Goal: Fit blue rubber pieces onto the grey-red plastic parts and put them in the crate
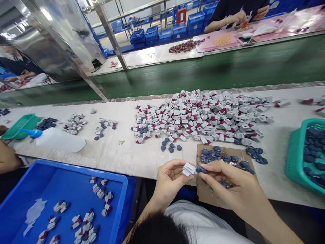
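Between the thumb and fingers of my left hand (169,181) is a small light-grey plastic block (189,169). My right hand (228,179) pinches a small dark-blue plastic piece (200,169) against the block's right end; whether the two are joined I cannot tell. Below and beside my right hand lies a brown cardboard sheet (203,193) bearing several dark-blue pieces (210,154). Behind my hands spreads a large heap of grey-and-red plastic parts (193,115). A few loose dark-blue pieces (171,147) rest in front of the heap.
A blue tray (124,189) with several assembled parts stands at lower left. The white table also holds a white bottle with a blue nozzle (59,139), a green basket (294,156) at right and another green basket (21,127) at left. A green conveyor (177,76) runs behind; co-workers sit beyond.
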